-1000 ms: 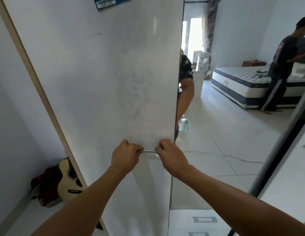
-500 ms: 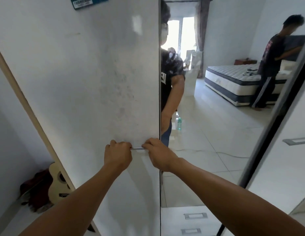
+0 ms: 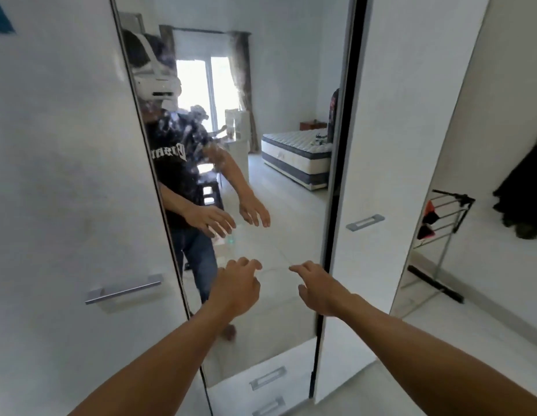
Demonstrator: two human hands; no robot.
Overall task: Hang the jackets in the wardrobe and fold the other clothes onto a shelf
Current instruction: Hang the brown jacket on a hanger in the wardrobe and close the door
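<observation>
A white wardrobe fills the view, with its left door point(image 3: 66, 175) shut and a metal bar handle point(image 3: 123, 289) on it. A tall mirror panel point(image 3: 279, 100) takes up the middle and reflects me and the bedroom behind. My left hand point(image 3: 235, 285) and my right hand point(image 3: 319, 288) hover in front of the mirror, fingers apart, holding nothing and touching nothing. The right door point(image 3: 390, 145) carries a recessed handle point(image 3: 365, 222). No jackets or other clothes for the task are within reach.
Two white drawers point(image 3: 267, 382) sit under the mirror. To the right stand a metal drying rack point(image 3: 441, 232) with small red and dark items and a dark garment point(image 3: 522, 190) against the wall. The mirror reflects a bed and a window.
Both hands have let go of the left door's bar handle and moved right, in front of the mirror. The door has swung shut and the view has shifted right.
</observation>
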